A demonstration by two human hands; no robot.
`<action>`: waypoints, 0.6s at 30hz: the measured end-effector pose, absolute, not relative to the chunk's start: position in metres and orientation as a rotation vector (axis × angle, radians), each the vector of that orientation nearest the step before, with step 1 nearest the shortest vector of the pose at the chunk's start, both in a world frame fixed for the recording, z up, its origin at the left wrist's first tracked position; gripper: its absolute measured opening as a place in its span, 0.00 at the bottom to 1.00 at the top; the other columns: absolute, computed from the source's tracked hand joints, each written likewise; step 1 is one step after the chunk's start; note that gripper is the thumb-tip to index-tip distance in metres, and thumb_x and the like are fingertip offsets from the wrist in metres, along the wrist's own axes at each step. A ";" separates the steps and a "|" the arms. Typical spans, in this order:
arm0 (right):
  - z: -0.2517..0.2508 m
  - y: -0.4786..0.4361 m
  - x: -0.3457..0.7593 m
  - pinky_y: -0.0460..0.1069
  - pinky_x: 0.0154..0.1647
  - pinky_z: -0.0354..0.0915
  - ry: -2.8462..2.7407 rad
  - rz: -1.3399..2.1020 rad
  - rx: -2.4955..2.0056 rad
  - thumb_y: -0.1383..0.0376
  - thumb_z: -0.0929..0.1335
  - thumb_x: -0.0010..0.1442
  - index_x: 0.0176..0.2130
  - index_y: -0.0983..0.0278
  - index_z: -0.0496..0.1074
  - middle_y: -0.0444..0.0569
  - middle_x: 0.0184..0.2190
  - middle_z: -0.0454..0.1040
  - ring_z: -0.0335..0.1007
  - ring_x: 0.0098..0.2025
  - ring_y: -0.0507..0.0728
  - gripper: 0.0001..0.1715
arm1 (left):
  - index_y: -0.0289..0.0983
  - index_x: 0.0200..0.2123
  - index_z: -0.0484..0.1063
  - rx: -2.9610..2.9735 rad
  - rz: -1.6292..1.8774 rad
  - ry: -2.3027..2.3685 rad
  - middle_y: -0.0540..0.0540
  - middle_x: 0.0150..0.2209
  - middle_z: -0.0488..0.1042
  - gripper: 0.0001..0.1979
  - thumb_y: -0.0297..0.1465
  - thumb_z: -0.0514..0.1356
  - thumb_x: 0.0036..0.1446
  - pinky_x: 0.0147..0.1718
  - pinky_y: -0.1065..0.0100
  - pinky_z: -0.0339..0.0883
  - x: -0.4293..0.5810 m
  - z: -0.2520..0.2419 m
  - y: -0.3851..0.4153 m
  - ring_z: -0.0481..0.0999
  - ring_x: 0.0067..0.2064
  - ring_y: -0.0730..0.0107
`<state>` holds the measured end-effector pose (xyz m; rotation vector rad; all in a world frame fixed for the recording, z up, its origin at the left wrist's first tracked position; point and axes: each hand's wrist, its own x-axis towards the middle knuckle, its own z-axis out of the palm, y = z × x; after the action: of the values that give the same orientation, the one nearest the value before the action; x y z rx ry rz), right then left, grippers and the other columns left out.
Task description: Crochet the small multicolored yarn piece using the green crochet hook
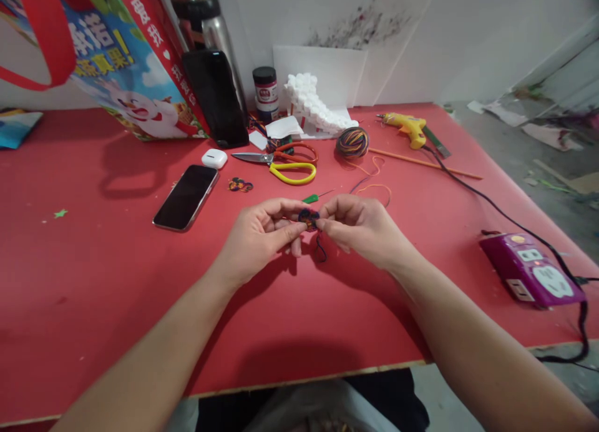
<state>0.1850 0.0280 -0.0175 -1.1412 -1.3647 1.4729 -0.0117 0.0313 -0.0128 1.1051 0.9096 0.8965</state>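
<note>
Over the middle of the red table (pixel 93 282), my left hand (pixel 262 235) and my right hand (pixel 360 226) meet. Both pinch a small round piece wound with dark multicoloured thread (pixel 309 218). A short dark thread end (pixel 321 251) hangs below it. A green-handled needle tool (pixel 314 198) lies just behind my fingers. A similar small coloured piece (pixel 240 185) lies to the left. The ball of multicoloured yarn (pixel 352 141) sits farther back, with loose strands trailing toward my right hand.
A phone (pixel 186 196) and white earbud case (pixel 214 158) lie left. Scissors (pixel 281 163) are behind, with a yellow glue gun (pixel 408 127), thin wooden stick (pixel 423 163), jar (pixel 265 92), white foam piece (pixel 313 107), printed bag (pixel 116 57). A purple power strip (pixel 531 271) and black cable lie right.
</note>
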 end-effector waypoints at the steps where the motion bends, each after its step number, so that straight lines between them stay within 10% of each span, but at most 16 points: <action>1: -0.018 0.028 0.185 0.45 0.19 0.54 -1.358 1.482 -1.133 0.62 0.75 0.53 0.31 0.63 0.72 0.38 0.18 0.69 0.59 0.17 0.47 0.09 | 0.33 0.42 0.80 1.095 0.907 0.905 0.50 0.29 0.82 0.16 0.30 0.76 0.51 0.18 0.76 0.72 -0.011 -0.014 0.031 0.78 0.21 0.75; 8: -0.029 0.025 0.182 0.49 0.23 0.70 -1.372 1.462 -1.126 0.63 0.73 0.54 0.35 0.62 0.72 0.40 0.24 0.74 0.74 0.19 0.53 0.09 | 0.33 0.49 0.79 1.176 0.818 0.923 0.51 0.22 0.79 0.16 0.31 0.72 0.58 0.19 0.75 0.70 -0.009 -0.016 0.028 0.79 0.21 0.70; 18: -0.032 0.022 0.184 0.47 0.23 0.65 -1.583 1.338 -1.321 0.65 0.70 0.56 0.32 0.62 0.71 0.44 0.20 0.77 0.76 0.21 0.55 0.03 | 0.38 0.52 0.79 1.417 0.731 1.051 0.52 0.30 0.76 0.15 0.26 0.63 0.63 0.25 0.70 0.75 -0.010 -0.014 0.022 0.79 0.22 0.72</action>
<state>0.1840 0.0218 -0.0322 -1.3209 -1.5826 1.3380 -0.0103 0.0224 -0.0142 1.4175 1.0506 0.7308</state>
